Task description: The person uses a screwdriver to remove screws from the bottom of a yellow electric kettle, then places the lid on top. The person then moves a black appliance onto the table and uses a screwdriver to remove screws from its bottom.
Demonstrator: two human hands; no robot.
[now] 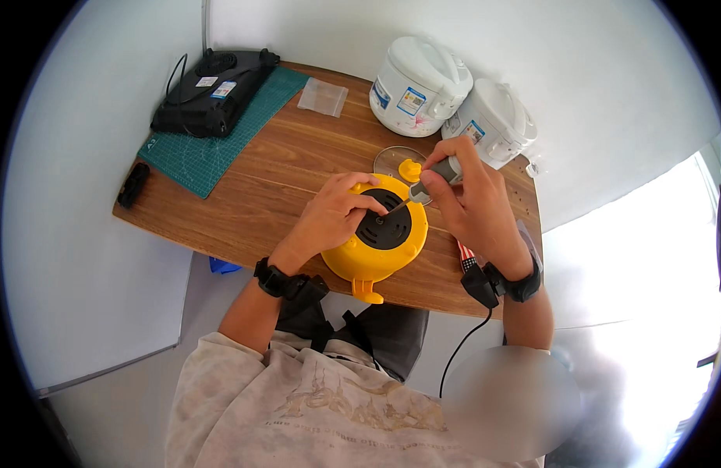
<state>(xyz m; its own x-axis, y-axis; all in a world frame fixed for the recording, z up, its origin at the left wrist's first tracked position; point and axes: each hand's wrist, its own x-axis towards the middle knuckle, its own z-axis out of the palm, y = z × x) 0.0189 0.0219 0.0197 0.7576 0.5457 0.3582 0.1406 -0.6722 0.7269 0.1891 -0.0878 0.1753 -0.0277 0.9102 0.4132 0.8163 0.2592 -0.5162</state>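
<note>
A yellow appliance body (pixel 372 264) lies on the wooden table with a round black slotted plate (pixel 387 232) facing up. My right hand (pixel 476 210) is closed around a grey screwdriver (pixel 444 170), angled down-left toward the plate's middle; whether its tip touches is too small to tell. My left hand (pixel 325 218) grips the appliance's left side, one finger along the rim and another bent onto the plate beside the screwdriver's shaft; its thumb is hard to make out. Just behind the appliance lies a clear lid (pixel 390 161) with a yellow knob (pixel 409 170).
Two white rice cookers (pixel 411 78) (pixel 497 117) stand at the back right. A black appliance (pixel 189 113) rests on a green mat (pixel 185 168) at back left, near a small bag (pixel 323 97). A black item (pixel 133 185) is at the left edge, a striped item (pixel 465 254) by my right wrist.
</note>
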